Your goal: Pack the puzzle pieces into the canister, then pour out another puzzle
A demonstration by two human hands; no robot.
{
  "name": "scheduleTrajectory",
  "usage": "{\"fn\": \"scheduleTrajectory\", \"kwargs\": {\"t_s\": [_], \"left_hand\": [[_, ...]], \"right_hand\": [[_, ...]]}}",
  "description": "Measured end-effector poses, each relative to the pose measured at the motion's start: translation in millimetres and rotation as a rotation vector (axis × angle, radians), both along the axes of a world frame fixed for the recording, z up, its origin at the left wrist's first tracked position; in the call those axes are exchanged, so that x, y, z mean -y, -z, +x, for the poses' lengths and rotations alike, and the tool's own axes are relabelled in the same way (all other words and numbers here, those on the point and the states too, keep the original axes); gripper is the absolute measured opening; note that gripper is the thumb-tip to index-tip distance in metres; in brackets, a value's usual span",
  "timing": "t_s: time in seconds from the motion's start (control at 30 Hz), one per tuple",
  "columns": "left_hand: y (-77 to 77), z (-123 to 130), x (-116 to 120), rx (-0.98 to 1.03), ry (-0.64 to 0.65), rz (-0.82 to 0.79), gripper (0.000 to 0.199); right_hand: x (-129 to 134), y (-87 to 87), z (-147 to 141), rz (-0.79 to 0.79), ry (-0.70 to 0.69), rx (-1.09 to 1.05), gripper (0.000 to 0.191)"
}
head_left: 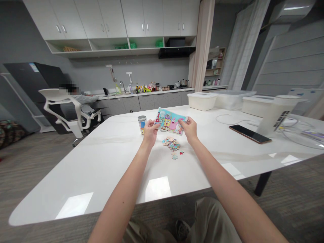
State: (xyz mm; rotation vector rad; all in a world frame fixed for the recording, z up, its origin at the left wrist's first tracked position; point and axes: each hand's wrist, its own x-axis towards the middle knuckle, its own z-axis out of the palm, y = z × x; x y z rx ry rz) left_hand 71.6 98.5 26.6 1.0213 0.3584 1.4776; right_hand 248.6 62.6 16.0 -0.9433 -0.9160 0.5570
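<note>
A colourful cartoon picture sheet [169,122] is held up above the table, tilted down to the right. My left hand [151,131] pinches its left edge, thumb in front. At the other end, my right hand [189,129] grips the right edge the same way. Below the sheet lies a heap of small jigsaw pieces [171,143] on the white table [113,162]. A few loose pieces [174,157] are scattered just in front of the heap. Beside my left hand stands a printed tin [141,124] with a grey metal lid, partly covered by the fingers.
On the right are a dark phone [250,133], a white bottle [277,116] and white cables [227,119]. Lidded plastic boxes [202,101] line the far right edge. Beyond the table, a person sits in a white chair [68,111] near the kitchen counter [152,92].
</note>
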Motion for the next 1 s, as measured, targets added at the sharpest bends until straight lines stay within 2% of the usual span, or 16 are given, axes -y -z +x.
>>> {"fn": "scheduleTrajectory", "kwargs": {"t_s": [0.1,0.3,0.5,0.83,1.0], "left_hand": [[-1.6,2.4,3.2,-0.024,-0.002,-0.035,0.040],[-1.1,2.9,1.9,0.003,-0.058,-0.002,0.050],[0.5,-1.3,-4.7,0.058,-0.130,-0.037,0.046],[-2.2,-0.3,-1.0,0.007,-0.165,-0.084,0.036],[-6.1,-4.3,0.8,-0.131,-0.257,0.013,0.041]], "right_hand": [[-1.1,0.0,0.0,0.018,-0.003,0.024,0.032],[1.8,-3.6,-0.5,0.019,-0.039,-0.024,0.035],[4.2,-3.1,-2.2,-0.054,-0.214,-0.122,0.038],[-0.4,-1.2,-1.2,-0.088,-0.126,-0.047,0.051],[-2.4,0.7,0.7,-0.064,-0.119,-0.027,0.052]]}}
